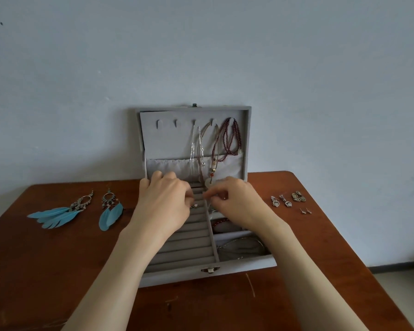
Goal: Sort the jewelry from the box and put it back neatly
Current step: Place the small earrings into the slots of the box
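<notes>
1. Table [58, 271]: brown wooden surface, its far edge against a pale wall [201, 56].
2. Jewelry box [261, 263]: grey, velvet-lined, standing at the middle of the table's far edge with its front clasp toward the person. The lid [163, 137] stands upright against the wall.
3. Left hand [165, 201] and right hand [234, 201]: both reach over the far part of the box, fingers curled, fingertips close together above the ring rolls. Each seems to pinch something small; what it is cannot be told.
4. Ring rolls [184, 249]: padded rows filling the box's left part. A small ring [194, 206] sits in a far row, just beside the left hand's fingers.
5. Feather earrings [58, 215]: two blue pieces with metal hoops, lying near the table's left edge, well apart from the box.
6. Dark red bead strand [232, 137]: hung from the rightmost hook of the lid.
7. Cord necklace [213, 149] with a pale round pendant, and silver chains [196, 144]: hung from the hooks just to the left of the beads.
8. Right compartments: a red bracelet [221, 222] in the middle one, a thin metal bangle [244, 244] in the near one.
9. Small metal earrings [288, 200]: a cluster toward the table's right edge, near its far corner.
</notes>
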Motion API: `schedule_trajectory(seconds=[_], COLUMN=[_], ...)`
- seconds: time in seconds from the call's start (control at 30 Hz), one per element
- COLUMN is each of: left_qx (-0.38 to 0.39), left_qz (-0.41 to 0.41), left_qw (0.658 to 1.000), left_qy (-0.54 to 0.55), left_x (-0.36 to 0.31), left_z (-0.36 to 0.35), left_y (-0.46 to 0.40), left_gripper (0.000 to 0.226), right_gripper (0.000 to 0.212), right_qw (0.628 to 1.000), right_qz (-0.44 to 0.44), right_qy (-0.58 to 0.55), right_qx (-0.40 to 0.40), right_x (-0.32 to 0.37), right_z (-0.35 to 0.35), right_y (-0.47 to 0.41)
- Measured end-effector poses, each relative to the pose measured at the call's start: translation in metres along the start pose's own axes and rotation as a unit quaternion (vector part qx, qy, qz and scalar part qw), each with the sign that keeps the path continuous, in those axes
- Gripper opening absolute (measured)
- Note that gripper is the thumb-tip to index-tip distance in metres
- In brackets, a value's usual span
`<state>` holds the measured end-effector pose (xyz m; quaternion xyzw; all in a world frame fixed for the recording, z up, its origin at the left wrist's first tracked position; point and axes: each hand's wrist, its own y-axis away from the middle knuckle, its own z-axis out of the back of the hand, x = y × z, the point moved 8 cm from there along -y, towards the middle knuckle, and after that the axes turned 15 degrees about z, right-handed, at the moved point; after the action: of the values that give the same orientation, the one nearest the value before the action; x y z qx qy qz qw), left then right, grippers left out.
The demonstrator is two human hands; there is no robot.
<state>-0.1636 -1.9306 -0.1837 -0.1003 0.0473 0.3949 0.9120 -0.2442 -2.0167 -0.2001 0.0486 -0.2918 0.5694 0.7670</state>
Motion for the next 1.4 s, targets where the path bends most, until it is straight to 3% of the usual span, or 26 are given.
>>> schedule_trajectory(seconds=[0.23, 0.47, 0.7, 1.0, 1.4], left_qx=[0.026, 0.074, 0.044, 0.000, -0.003], left_qz=[-0.102, -0.139, -0.114, -0.115, -0.139], left_qw=[0.988, 0.970, 0.986, 0.989, 0.980], left_qy=[0.116, 0.185, 0.109, 0.097, 0.140], left_x=[-0.056, -0.110, -0.163, -0.199, -0.196], left_z=[0.000, -0.021, -0.056, -0.065, -0.057], left_y=[0.035, 0.055, 0.032, 0.022, 0.028], left_gripper=[0.027, 0.028, 0.030, 0.024, 0.015], right_gripper=[0.017, 0.020, 0.019, 0.015, 0.014], right_qw=[0.991, 0.945, 0.958, 0.944, 0.925], right_qz=[-0.090, -0.239, -0.222, -0.233, -0.234], right_qy=[0.020, 0.018, 0.030, 0.006, 0.005], right_qx=[-0.093, -0.223, -0.181, -0.232, -0.299], right_x=[-0.068, -0.137, -0.137, -0.145, -0.143], right_z=[0.054, 0.081, 0.068, 0.073, 0.084], right_y=[0.076, 0.133, 0.124, 0.129, 0.135])
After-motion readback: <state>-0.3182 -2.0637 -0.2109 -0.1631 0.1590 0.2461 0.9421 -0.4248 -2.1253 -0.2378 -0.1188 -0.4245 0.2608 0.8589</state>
